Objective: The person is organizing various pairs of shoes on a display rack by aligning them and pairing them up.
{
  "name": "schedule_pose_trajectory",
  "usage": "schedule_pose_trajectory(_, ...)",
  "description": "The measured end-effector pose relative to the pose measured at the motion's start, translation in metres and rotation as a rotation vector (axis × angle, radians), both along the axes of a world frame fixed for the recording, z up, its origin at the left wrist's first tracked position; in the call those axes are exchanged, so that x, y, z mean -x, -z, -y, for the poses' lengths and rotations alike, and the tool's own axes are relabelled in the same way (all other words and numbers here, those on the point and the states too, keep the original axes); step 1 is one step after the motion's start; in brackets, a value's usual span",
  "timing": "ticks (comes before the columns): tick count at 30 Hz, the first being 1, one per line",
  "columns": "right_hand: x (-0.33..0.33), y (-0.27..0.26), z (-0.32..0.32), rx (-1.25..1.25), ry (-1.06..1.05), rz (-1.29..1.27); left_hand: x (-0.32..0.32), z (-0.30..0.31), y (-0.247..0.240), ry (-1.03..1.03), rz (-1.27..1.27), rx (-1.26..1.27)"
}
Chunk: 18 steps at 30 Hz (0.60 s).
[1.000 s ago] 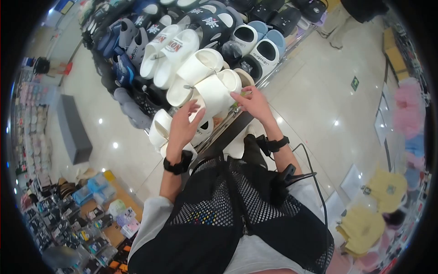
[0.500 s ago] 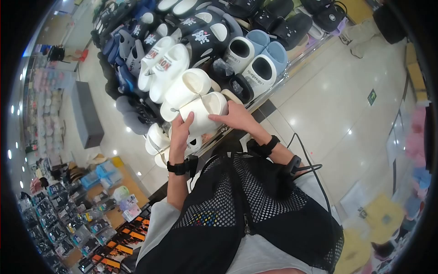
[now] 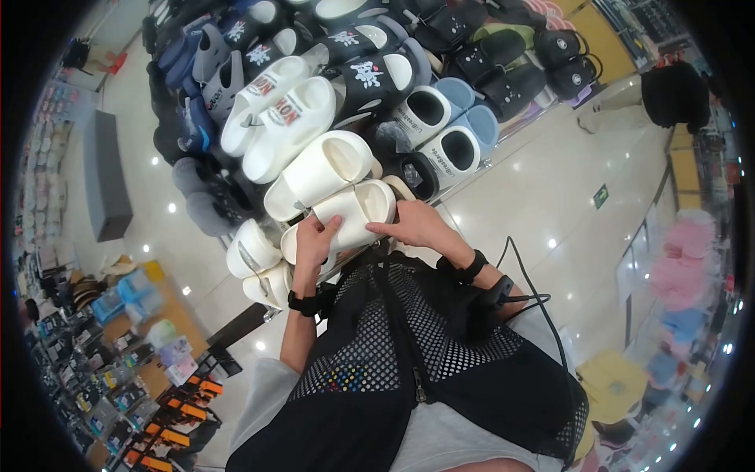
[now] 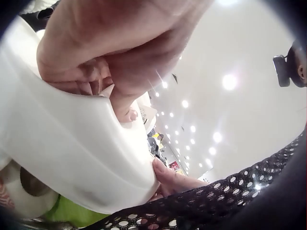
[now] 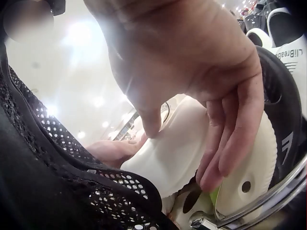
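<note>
White slipper (image 3: 346, 211) between left hand (image 3: 314, 242) and right hand (image 3: 418, 225), both pinching its edges; probably light, bendy foam, not fragile; best held by opposite rims.

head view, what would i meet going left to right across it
Long gray block, gray shoes, left hand, right hand, green floor sign, pink items.
</note>
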State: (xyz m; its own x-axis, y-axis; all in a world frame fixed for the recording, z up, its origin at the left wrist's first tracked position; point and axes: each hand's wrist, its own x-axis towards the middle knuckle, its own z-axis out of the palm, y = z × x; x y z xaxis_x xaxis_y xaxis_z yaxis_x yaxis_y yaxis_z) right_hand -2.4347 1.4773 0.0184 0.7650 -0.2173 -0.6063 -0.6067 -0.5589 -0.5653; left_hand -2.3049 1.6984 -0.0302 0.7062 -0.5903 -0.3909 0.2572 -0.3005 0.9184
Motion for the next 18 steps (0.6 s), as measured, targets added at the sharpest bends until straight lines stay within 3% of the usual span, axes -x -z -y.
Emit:
schedule_pose_trajectory(4, -0.003, -0.003, 0.003, -0.025, -0.027, 0.007, -0.002, -0.003, -0.006, -0.009, -0.049, 0.028)
schedule_pose_trajectory(6, -0.004, -0.007, 0.006, -0.020, -0.045, -0.012, 0.000, -0.004, -0.035, 0.014, 0.020, -0.134)
schedule_pose_trajectory(8, -0.004, -0.002, 0.010, -0.123, -0.035, -0.076, 0.004, -0.002, -0.036, -0.013, 0.074, -0.163)
schedule_pose_trajectory(11, -0.014, -0.011, 0.008, -0.095, -0.083, -0.138, 0.008, -0.009, -0.034, -0.079, 0.262, -0.317)
schedule_pose_trajectory(18, -0.007, -0.010, 0.020, -0.120, -0.179, -0.118, 0.013, 0.012, -0.037, -0.137, 0.434, -0.609)
